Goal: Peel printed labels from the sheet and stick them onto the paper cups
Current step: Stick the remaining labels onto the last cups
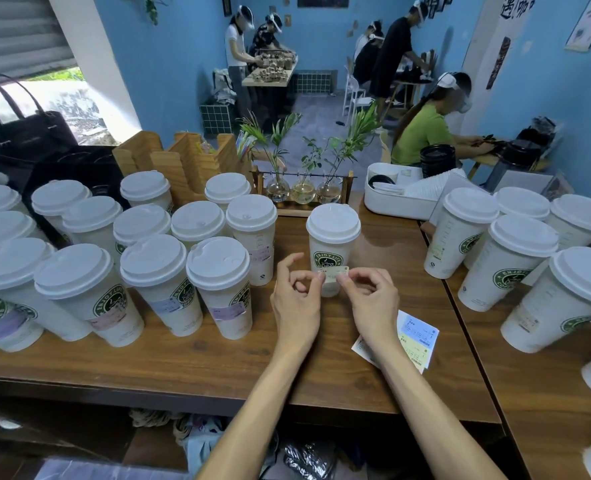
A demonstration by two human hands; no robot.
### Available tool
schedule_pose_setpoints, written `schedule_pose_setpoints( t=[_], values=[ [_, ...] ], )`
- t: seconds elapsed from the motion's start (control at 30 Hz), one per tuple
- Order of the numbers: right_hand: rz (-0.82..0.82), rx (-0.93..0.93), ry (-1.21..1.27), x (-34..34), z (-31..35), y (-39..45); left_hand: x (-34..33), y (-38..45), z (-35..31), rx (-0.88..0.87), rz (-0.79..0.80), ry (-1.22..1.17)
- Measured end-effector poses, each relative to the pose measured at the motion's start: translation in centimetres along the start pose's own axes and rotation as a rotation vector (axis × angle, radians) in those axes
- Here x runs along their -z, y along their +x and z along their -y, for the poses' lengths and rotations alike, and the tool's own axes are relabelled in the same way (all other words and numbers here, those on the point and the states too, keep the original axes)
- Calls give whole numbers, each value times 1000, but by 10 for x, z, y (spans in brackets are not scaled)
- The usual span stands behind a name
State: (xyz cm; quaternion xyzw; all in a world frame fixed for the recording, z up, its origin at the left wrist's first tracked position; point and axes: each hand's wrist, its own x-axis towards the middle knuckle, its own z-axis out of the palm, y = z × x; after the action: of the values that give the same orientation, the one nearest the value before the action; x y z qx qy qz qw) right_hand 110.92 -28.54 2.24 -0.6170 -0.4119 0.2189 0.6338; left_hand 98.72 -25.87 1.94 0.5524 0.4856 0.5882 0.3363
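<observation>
While the left hand [296, 299] and right hand [370, 299] are pinching a label [332, 274] between them, it is touching the lidded cup [332, 244] just beyond; contents are hidden.

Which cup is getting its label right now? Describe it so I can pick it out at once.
Start at the wooden rack of three glass vases at the back of the table. Just in front stands one lidded cup, alone between the left and right cup groups. Both hands, left and right, pinch a label against its front.
</observation>
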Motion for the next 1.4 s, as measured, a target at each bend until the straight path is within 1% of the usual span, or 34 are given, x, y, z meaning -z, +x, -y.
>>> schedule_pose_setpoints(
  t=[0.2, 0.3, 0.4, 0.57, 0.7, 0.83, 0.93, 1.0, 1.07, 1.17, 1.27, 1.4],
  values=[
    [23, 27, 0, -7, -7, 11, -4, 16, 8, -8, 88, 41],
    [59, 13, 92, -7, -8, 13, -4, 25, 14, 25, 178, 40],
    [76, -32, 171, -8, -6, 16, -2, 32, 17, 13, 265, 77],
    [70, -39, 203, -9, -8, 18, 2, 33, 13, -32, 226, 127],
    [79, -38, 198, -7, -6, 19, 0, 35, 14, -1, 212, 123],
    [61, 3, 121, -9, -9, 19, 0, 37, 17, 11, 201, 115],
    [55, 24, 74, -12, -12, 20, 1, 35, 12, -17, 173, 157],
    [55, 2, 96, -11, -12, 21, 3, 34, 10, -47, 146, 197],
    [60, -26, 172, -8, -10, 20, 4, 34, 11, -59, 129, 206],
    [76, -54, 169, -5, -8, 25, 4, 32, 14, -44, 142, 166],
    [133, -64, 133, -1, -3, 27, 2, 31, 18, -46, 174, 121],
    [147, -26, 64, 0, 0, 30, -1, 31, 17, 4, 240, 88]
  ],
)
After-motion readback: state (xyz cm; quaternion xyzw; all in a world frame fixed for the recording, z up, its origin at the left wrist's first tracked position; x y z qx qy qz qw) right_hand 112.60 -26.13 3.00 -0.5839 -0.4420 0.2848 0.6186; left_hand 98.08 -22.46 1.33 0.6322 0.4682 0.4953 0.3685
